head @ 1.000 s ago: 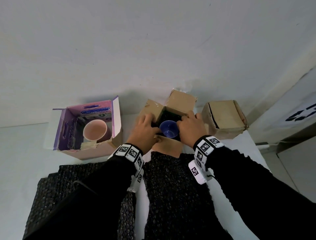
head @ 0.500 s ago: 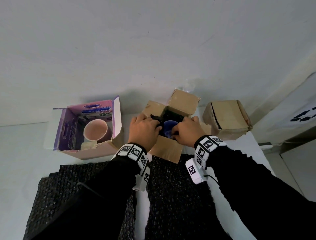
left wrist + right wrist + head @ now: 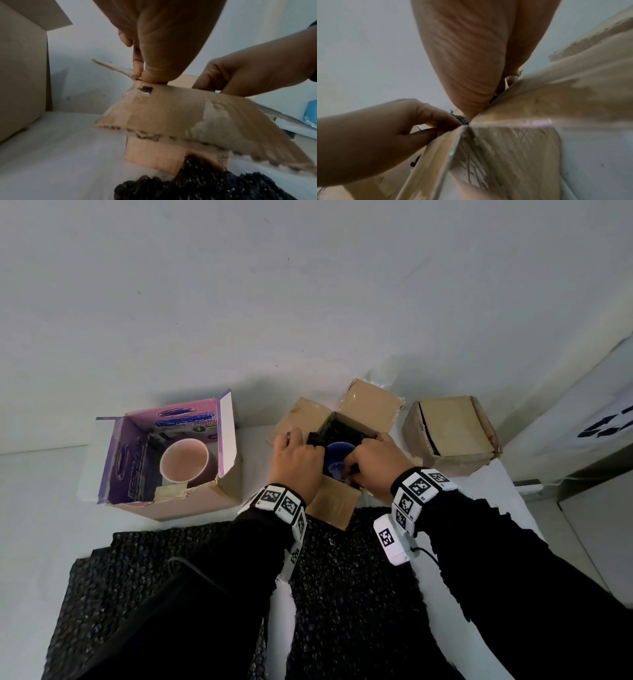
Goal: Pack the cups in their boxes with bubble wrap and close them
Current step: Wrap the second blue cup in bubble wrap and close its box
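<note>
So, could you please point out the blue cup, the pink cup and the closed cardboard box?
blue cup (image 3: 337,454): head view, inner wall.
pink cup (image 3: 183,462): head view, inside bottom.
closed cardboard box (image 3: 448,422): head view, top flap.

Soft, dim, bluish light fills all three views, with no glare and only faint shadows on the wall (image 3: 308,302) behind the boxes. The head view is fairly sharp in the middle and bends strongly toward its edges. Both wrist views are grainy and smeared, the cardboard flap (image 3: 197,115) blurred and the nearest skin out of focus.
</note>
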The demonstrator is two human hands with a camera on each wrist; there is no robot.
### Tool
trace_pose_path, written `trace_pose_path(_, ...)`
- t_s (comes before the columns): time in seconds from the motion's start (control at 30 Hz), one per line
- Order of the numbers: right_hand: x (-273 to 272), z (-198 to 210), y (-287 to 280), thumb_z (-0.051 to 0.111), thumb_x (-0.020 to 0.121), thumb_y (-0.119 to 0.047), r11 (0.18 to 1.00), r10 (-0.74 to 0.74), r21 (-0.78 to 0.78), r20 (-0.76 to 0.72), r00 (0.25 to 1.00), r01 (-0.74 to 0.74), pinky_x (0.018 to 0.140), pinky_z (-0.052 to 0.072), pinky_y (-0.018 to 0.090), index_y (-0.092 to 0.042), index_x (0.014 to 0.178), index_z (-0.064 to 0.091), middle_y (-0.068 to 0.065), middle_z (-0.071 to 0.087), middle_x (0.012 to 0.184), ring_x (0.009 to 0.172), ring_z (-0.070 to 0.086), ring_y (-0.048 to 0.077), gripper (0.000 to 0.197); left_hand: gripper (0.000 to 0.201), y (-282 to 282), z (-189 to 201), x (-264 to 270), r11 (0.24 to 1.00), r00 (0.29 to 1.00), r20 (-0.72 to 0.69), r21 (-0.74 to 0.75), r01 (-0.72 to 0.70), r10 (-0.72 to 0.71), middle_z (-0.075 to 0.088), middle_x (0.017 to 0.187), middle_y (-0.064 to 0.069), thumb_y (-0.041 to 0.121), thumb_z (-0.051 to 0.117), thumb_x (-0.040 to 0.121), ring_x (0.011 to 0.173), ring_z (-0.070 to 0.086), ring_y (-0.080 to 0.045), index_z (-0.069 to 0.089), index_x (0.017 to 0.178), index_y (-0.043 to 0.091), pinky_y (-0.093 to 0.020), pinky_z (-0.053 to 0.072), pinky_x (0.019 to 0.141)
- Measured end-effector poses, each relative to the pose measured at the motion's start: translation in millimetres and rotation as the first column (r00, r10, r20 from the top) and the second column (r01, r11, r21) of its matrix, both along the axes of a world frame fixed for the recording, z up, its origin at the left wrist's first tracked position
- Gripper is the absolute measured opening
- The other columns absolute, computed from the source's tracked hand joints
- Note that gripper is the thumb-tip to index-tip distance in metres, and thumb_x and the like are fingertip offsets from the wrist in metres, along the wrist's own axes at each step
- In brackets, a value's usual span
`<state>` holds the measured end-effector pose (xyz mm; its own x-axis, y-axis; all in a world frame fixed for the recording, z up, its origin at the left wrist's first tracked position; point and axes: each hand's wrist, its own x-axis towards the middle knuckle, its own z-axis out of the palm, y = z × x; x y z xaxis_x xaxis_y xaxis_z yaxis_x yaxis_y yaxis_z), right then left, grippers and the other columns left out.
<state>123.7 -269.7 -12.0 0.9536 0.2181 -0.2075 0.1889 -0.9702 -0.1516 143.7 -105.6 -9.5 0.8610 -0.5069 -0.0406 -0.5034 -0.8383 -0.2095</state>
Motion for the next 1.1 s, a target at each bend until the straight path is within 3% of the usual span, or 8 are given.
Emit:
trace_pose_path(0.13, 1, 0, 0, 0.062, 0.083, -0.033, 1.000, 0.008, 0.010, -0.007, 1.000, -0.008, 0.100, 0.026, 0.039, -0.038, 0.087, 0.073, -0.008, 0.070, 0.094, 0.102, 0.055, 0.015, 0.013, 0.034, 8, -9, 8, 0.996, 0.998, -0.066, -0.081, -0.022, 0.017, 0.060, 0.104, -0.006, 0.009, 0.038, 0.085, 0.114, 0.036, -0.027, 0.050, 0.114, 0.021, -0.041, 0.023, 0.083)
trace_pose_path(0.23, 6, 3, -1, 0.063, 0.082, -0.036, 0.997, -0.007, 0.081, -0.061, 0.998, 0.012, 0.092, 0.038, 0.036, -0.034, 0.089, 0.073, -0.008, 0.071, 0.091, 0.095, 0.061, 0.016, 0.012, 0.043, 16, -8, 17, 0.996, 0.992, -0.110, -0.073, 0.053, -0.061, 0.057, 0.114, -0.004, 0.011, 0.041, 0.086, 0.121, 0.032, -0.027, 0.054, 0.122, 0.029, -0.041, 0.020, 0.085)
trace_pose_path(0.33, 13, 4, 0, 0.065, 0.081, -0.037, 0.985, -0.017, 0.171, -0.064, 0.998, 0.027, 0.076, 0.047, 0.034, -0.028, 0.091, 0.064, -0.005, 0.065, 0.093, 0.091, 0.061, 0.019, 0.013, 0.028, 26, -10, 12, 0.978, 0.989, 0.063, -0.156, 0.142, -0.133, 0.064, 0.108, 0.004, 0.018, 0.054, 0.085, 0.108, 0.046, -0.027, 0.064, 0.108, 0.030, -0.039, 0.026, 0.083)
trace_pose_path(0.43, 21, -1, 3, 0.059, 0.079, -0.015, 0.990, 0.028, 0.141, -0.025, 0.999, -0.024, 0.086, 0.041, 0.037, -0.024, 0.112, 0.061, -0.003, 0.056, 0.114, 0.108, 0.049, 0.022, 0.034, 0.013, 38, -23, 2, 0.936, 0.957, 0.274, -0.301, 0.183, -0.099, 0.067, 0.103, 0.007, 0.030, 0.057, 0.089, 0.094, 0.054, -0.029, 0.068, 0.090, 0.024, -0.040, 0.033, 0.079)
trace_pose_path(0.6, 24, -4, 8, 0.056, 0.078, -0.006, 0.981, 0.110, 0.156, 0.069, 0.992, -0.119, 0.100, 0.030, 0.040, -0.024, 0.125, 0.058, -0.008, 0.053, 0.132, 0.124, 0.039, 0.019, 0.050, 0.023, 40, -33, -12, 0.941, 0.982, 0.174, -0.313, 0.130, -0.078, 0.069, 0.096, 0.012, 0.035, 0.045, 0.093, 0.108, 0.050, -0.025, 0.066, 0.098, 0.026, -0.045, 0.029, 0.087)
trace_pose_path(0.73, 24, -13, 10, 0.064, 0.083, -0.016, 0.965, 0.082, 0.242, 0.085, 0.993, -0.101, 0.085, 0.036, 0.034, -0.023, 0.127, 0.045, 0.003, 0.061, 0.116, 0.105, 0.054, 0.025, 0.048, 0.021, 40, -36, -11, 0.936, 0.992, 0.108, -0.339, 0.092, -0.058, 0.067, 0.101, 0.008, 0.034, 0.045, 0.092, 0.118, 0.044, -0.026, 0.058, 0.106, 0.025, -0.051, 0.021, 0.096)
trace_pose_path(0.9, 29, -21, 12, 0.061, 0.087, -0.026, 0.987, 0.157, 0.012, 0.090, 0.983, -0.159, 0.096, 0.033, 0.041, -0.025, 0.137, 0.043, -0.003, 0.054, 0.132, 0.120, 0.043, 0.022, 0.053, 0.030, 42, -38, -4, 0.951, 0.991, 0.079, -0.281, 0.127, -0.109, 0.068, 0.100, 0.012, 0.038, 0.038, 0.092, 0.118, 0.044, -0.027, 0.063, 0.105, 0.028, -0.053, 0.017, 0.099)
trace_pose_path(1.1, 28, -24, 28, 0.052, 0.091, -0.033, 0.980, 0.158, -0.138, 0.089, 0.983, -0.145, 0.090, 0.032, 0.041, -0.026, 0.130, 0.051, -0.001, 0.046, 0.132, 0.118, 0.035, 0.026, 0.040, 0.031, 42, -39, -14, 0.945, 0.979, 0.178, -0.289, 0.152, -0.103, 0.061, 0.108, 0.003, 0.039, 0.041, 0.093, 0.111, 0.043, -0.027, 0.067, 0.099, 0.024, -0.046, 0.029, 0.093)
